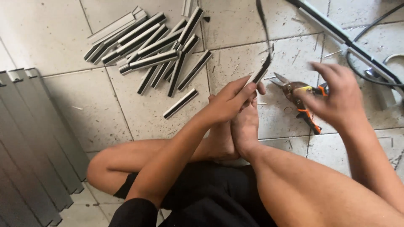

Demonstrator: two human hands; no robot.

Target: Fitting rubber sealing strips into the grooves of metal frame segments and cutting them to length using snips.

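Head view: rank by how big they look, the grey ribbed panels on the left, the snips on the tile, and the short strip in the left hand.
1. Grey ribbed panels, by far the largest, though nearer the camera.
2. Snips, partly hidden by the right hand.
3. Short strip in the left hand, smallest.

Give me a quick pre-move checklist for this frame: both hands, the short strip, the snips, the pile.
1. Left hand grips the short strip: ok.
2. Black band runs up from the strip, out of frame: ok.
3. Right hand holds the snips: cannot tell, blurred.
4. Snips' blades open or closed: cannot tell.
5. Pile of cut pieces lies apart from both hands: ok.
6. Bare feet are close under the strip: not ok.
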